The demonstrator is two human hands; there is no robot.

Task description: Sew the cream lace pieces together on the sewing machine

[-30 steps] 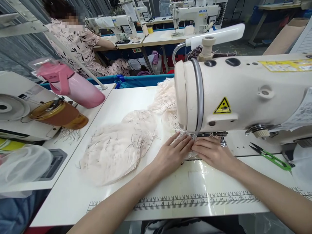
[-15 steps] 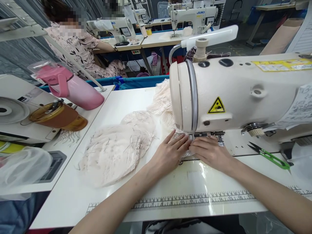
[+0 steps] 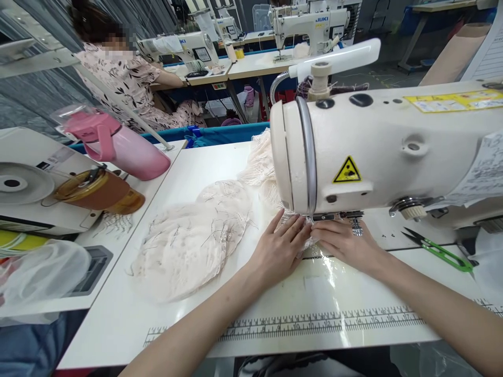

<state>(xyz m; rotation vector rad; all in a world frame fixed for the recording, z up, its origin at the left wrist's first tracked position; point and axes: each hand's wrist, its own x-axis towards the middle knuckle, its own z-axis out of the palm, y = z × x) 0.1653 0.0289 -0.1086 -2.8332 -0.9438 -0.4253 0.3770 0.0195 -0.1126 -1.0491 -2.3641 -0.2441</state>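
Observation:
My left hand [image 3: 280,246] lies flat on a piece of pale pink lace [image 3: 295,220] just under the head of the cream sewing machine [image 3: 377,146]. My right hand [image 3: 346,243] presses the same lace from the right, fingertips meeting the left hand's at the presser foot [image 3: 356,224]. The needle is hidden behind the machine head. More pale lace pieces [image 3: 188,246] lie piled on the white table [image 3: 118,319] to the left, trailing back behind the machine.
Green thread snips [image 3: 440,251] lie right of the machine. A pink bottle [image 3: 118,146] and a brown bottle [image 3: 98,191] rest on the neighbouring machine at left. A ruler strip [image 3: 314,324] runs along the table front. A person sews at a far table [image 3: 121,78].
Both hands stay pressed on the lace at the presser foot, barely shifting. The view has drifted slightly, so the machine sits a little further left.

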